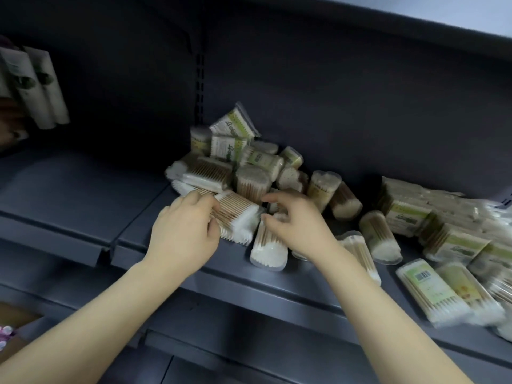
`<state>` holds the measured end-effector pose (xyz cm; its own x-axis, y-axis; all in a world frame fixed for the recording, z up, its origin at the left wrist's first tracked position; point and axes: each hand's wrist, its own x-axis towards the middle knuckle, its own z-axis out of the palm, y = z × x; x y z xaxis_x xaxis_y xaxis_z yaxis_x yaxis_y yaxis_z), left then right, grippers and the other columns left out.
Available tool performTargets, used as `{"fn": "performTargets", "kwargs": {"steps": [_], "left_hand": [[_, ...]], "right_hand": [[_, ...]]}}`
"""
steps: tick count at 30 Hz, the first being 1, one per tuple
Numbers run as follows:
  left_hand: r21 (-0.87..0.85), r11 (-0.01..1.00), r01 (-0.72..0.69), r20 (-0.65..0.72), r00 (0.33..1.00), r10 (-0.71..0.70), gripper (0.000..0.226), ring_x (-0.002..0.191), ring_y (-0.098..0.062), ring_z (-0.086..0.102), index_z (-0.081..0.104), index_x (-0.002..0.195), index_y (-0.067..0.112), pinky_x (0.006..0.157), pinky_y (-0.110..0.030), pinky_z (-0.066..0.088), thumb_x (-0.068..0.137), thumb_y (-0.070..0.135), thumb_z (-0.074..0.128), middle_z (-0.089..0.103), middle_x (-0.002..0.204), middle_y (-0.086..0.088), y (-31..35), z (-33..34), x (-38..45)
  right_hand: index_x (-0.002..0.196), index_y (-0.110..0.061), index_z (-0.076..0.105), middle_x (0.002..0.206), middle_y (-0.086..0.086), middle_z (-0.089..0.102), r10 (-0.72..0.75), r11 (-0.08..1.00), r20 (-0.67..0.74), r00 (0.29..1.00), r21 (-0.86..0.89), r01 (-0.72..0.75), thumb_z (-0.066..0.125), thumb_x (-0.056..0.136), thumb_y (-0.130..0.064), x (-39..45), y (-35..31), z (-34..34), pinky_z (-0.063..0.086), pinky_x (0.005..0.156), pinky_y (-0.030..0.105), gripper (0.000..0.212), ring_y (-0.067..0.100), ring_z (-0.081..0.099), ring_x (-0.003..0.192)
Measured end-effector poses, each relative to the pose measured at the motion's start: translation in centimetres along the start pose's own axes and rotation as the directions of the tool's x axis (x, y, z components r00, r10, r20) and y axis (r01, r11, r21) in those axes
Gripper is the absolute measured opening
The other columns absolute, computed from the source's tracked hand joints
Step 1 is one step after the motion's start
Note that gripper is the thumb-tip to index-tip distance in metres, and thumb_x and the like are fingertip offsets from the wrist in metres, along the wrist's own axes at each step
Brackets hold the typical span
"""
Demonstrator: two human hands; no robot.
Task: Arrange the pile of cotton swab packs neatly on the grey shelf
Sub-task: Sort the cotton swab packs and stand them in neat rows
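- Where the far left of the grey shelf [69,195] ran bare, stood pale tubes [41,87] upright against the dark back panel, blurred.
- Reached in from lower left: left hand [184,231], fingers and thumb curled round a flat pack of wooden-stemmed swabs [235,217], white tips pointing lower right.
- Lay tumbled just behind that pack, against the back panel: pile of cotton swab packs [241,162], flat bags and round tubs mixed, some upright, most tipped over.
- Rested on its side between the two hands, near the shelf's front edge: round tub [268,248], white tips facing the camera.
- Hovered right of the held pack: right hand [299,223], fingers loosely curled and parted, gripping nothing clearly; touching the tub or not, cannot tell.
- Lay further right: more tipped tubs [381,236], then stacked boxes with green labels [407,214], blurred.
- Sat at the far right front: flat pack with a barcode label [432,295].
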<state>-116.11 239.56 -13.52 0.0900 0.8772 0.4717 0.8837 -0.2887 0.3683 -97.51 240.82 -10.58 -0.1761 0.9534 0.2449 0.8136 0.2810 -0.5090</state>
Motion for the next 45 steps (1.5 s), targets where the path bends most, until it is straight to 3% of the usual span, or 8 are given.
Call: {"fn": "performTargets", "kwargs": {"steps": [6, 12, 20, 25, 32, 39, 42, 45], "left_hand": [[0.045, 0.998, 0.043, 0.036, 0.998, -0.044, 0.022, 0.088, -0.030, 0.054, 0.064, 0.101, 0.012, 0.070, -0.034, 0.035, 0.079, 0.010, 0.060, 0.060, 0.096, -0.008, -1.3, -0.2, -0.2], [0.048, 0.995, 0.083, 0.070, 0.994, -0.086, 0.026, 0.095, -0.027, 0.051, 0.062, 0.106, 0.014, 0.076, -0.034, 0.036, 0.082, 0.010, 0.054, 0.058, 0.103, -0.006, -1.9, -0.4, -0.3], [0.026, 0.995, 0.096, 0.083, 0.992, -0.098, 0.024, 0.095, -0.024, 0.051, 0.061, 0.106, 0.014, 0.070, -0.029, 0.032, 0.084, 0.012, 0.053, 0.057, 0.102, -0.003, -2.0, -0.2, -0.2], [-0.002, 0.994, 0.108, 0.074, 0.991, -0.108, 0.023, 0.095, -0.023, 0.052, 0.062, 0.106, 0.016, 0.070, -0.029, 0.035, 0.085, 0.013, 0.054, 0.058, 0.102, -0.001, -1.7, -0.4, -0.2], [-0.060, 0.993, 0.104, 0.021, 0.994, -0.103, 0.016, 0.089, -0.022, 0.054, 0.062, 0.098, 0.017, 0.064, -0.028, 0.029, 0.086, 0.016, 0.052, 0.059, 0.096, 0.002, 0.0, -0.2, 0.3], [-0.132, 0.980, 0.151, -0.027, 0.987, -0.156, 0.015, 0.078, -0.011, 0.039, 0.058, 0.090, 0.018, 0.062, -0.028, 0.027, 0.090, 0.023, 0.044, 0.053, 0.089, 0.007, 3.1, 0.5, 0.6], [-0.140, 0.983, 0.117, -0.031, 0.992, -0.123, 0.021, 0.078, -0.014, 0.044, 0.059, 0.092, 0.016, 0.061, -0.029, 0.027, 0.093, 0.028, 0.043, 0.055, 0.090, 0.004, 4.4, 1.1, 0.7], [-0.169, 0.982, 0.087, -0.021, 0.996, -0.092, 0.023, 0.081, -0.021, 0.052, 0.059, 0.089, 0.015, 0.060, -0.030, 0.029, 0.093, 0.030, 0.042, 0.053, 0.086, 0.003, 5.9, 1.8, 0.8]], "right_hand": [[0.128, -0.019, 0.051, 0.125, 0.001, 0.056, -0.010, 0.999, 0.106, 0.994, -0.034, 0.013, 0.069, 0.076, -0.038, 0.9, -1.1, 1.5, 0.041, 0.097, 0.034, 0.058, 0.018, 0.050, 0.115], [0.131, -0.016, 0.046, 0.127, 0.004, 0.054, 0.021, 0.995, 0.164, 0.986, -0.098, -0.005, 0.070, 0.070, -0.052, 1.6, -1.6, 2.3, 0.043, 0.095, 0.036, 0.074, 0.020, 0.050, 0.115], [0.126, -0.014, 0.048, 0.119, 0.004, 0.057, 0.055, 0.998, 0.187, 0.981, -0.049, -0.047, 0.074, 0.069, -0.035, 1.9, -2.1, 2.1, 0.045, 0.090, 0.034, 0.066, 0.020, 0.053, 0.108], [0.132, -0.022, 0.040, 0.118, 0.004, 0.056, 0.083, 0.996, 0.175, 0.981, 0.002, -0.085, 0.073, 0.062, -0.031, 2.0, -1.5, 2.1, 0.048, 0.085, 0.034, 0.077, 0.022, 0.056, 0.103], [0.129, -0.026, 0.040, 0.127, 0.000, 0.050, 0.032, 0.999, 0.130, 0.991, 0.022, -0.035, 0.072, 0.065, -0.028, 1.5, -0.7, -0.5, 0.044, 0.090, 0.028, 0.072, 0.016, 0.051, 0.110], [0.128, -0.024, 0.042, 0.123, -0.001, 0.051, -0.004, 0.999, 0.072, 0.997, 0.046, 0.001, 0.073, 0.065, -0.025, -0.3, 1.1, -2.6, 0.043, 0.086, 0.024, 0.071, 0.013, 0.051, 0.109], [0.127, -0.025, 0.043, 0.123, -0.002, 0.051, -0.011, 0.998, 0.044, 0.999, 0.057, 0.008, 0.072, 0.063, -0.025, -1.3, 2.1, -3.6, 0.046, 0.090, 0.031, 0.070, 0.014, 0.050, 0.112], [0.127, -0.030, 0.041, 0.125, -0.003, 0.047, 0.020, 0.998, 0.015, 1.000, 0.064, -0.021, 0.071, 0.063, -0.026, -2.4, 3.2, -4.6, 0.043, 0.091, 0.025, 0.071, 0.011, 0.049, 0.113]]}}
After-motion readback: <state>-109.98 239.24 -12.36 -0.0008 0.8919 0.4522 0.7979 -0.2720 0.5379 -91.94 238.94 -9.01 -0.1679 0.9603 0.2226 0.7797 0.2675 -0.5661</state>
